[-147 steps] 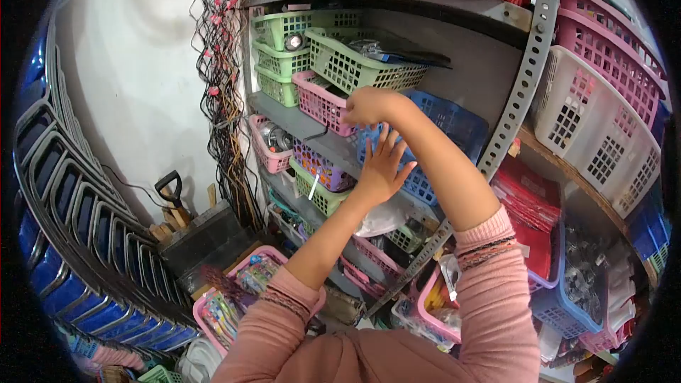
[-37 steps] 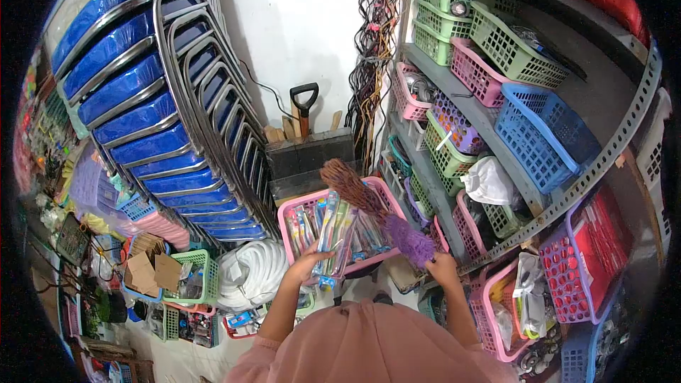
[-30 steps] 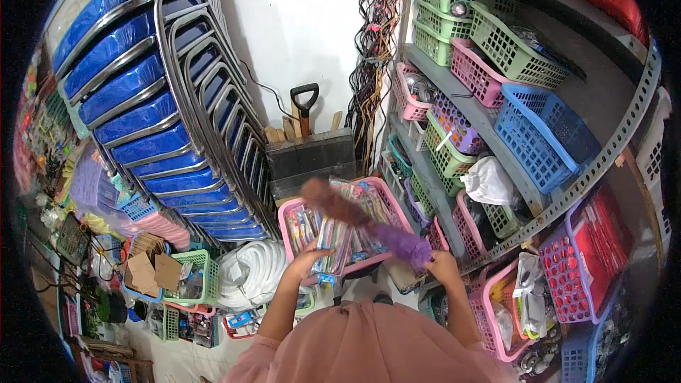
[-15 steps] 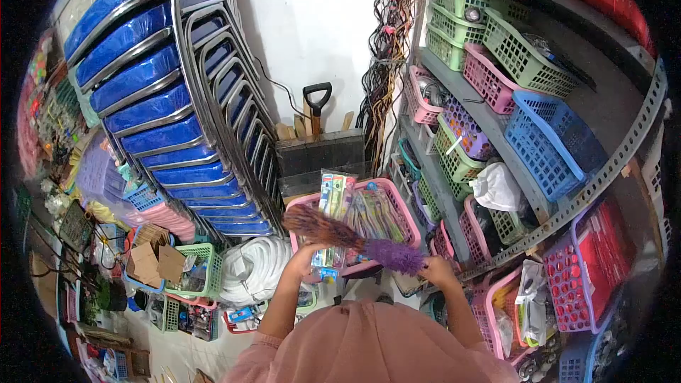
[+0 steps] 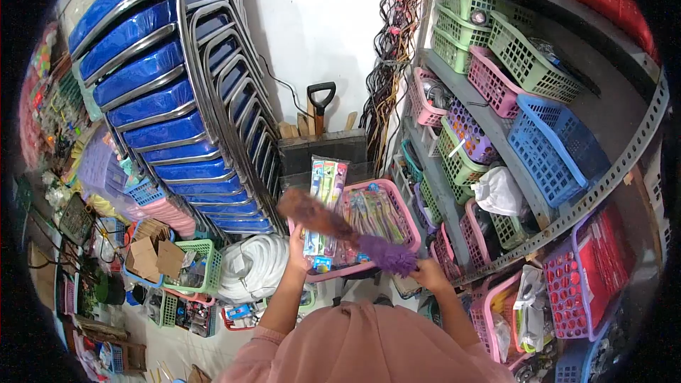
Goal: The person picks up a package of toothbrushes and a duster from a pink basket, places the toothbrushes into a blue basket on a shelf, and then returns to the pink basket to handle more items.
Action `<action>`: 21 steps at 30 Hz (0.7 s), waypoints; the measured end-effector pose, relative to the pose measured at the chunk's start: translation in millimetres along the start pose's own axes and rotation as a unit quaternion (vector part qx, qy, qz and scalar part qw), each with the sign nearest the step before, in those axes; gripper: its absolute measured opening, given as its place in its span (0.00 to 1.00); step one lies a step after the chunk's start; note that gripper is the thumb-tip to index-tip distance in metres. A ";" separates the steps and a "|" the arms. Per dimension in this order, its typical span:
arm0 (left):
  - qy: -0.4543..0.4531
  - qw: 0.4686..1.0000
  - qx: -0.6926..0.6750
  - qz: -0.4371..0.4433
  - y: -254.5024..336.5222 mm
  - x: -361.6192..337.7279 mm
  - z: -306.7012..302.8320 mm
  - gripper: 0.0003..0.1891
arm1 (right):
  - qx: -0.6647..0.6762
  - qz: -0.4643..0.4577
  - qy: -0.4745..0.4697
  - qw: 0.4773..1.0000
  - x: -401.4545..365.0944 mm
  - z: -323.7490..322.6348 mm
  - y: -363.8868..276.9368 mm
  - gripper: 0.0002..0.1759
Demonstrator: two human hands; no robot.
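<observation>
My right hand [image 5: 431, 275] is closed on the purple end of a fluffy duster [image 5: 386, 252]. The duster reaches left over a pink basket [image 5: 411, 230], and its brown-orange part is smeared by motion. Upright toothbrush packs [image 5: 328, 176] stand at the basket's left side, their middle covered by the duster. At their lower left edge, my left hand [image 5: 298, 252] is closed on them, beside the basket rim; its fingers are partly hidden. More packed toothbrushes [image 5: 372, 213] lie inside the basket.
Stacked blue chairs [image 5: 156, 99] rise at the left. Shelves with green baskets [image 5: 535, 60] and a blue basket [image 5: 546, 145] line the right. A coiled white hose [image 5: 252, 266] lies left of the pink basket. Behind it stands a black-handled tool [image 5: 321, 99].
The toothbrush packs and my left hand have shifted up and left, the packs standing straighter. The duster's brown end has swung slightly left. My right hand has moved slightly down and left.
</observation>
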State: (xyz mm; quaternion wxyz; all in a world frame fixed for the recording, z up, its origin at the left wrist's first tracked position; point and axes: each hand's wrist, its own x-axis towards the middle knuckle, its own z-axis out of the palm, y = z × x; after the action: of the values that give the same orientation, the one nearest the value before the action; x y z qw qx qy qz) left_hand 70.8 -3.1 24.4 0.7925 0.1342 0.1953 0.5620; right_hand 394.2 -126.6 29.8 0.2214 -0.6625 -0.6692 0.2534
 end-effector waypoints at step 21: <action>-0.128 0.991 -0.008 0.049 5.0 22.8 -51.5 0.24 | -0.006 -0.057 -0.042 0.997 14.1 7.1 2.9 0.15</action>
State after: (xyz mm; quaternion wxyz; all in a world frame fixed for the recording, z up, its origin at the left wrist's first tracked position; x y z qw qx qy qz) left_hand 49.5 19.7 -22.9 0.7836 0.2076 0.0808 0.5800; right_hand 391.6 -112.8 22.0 0.2031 -0.6133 -0.7161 0.2642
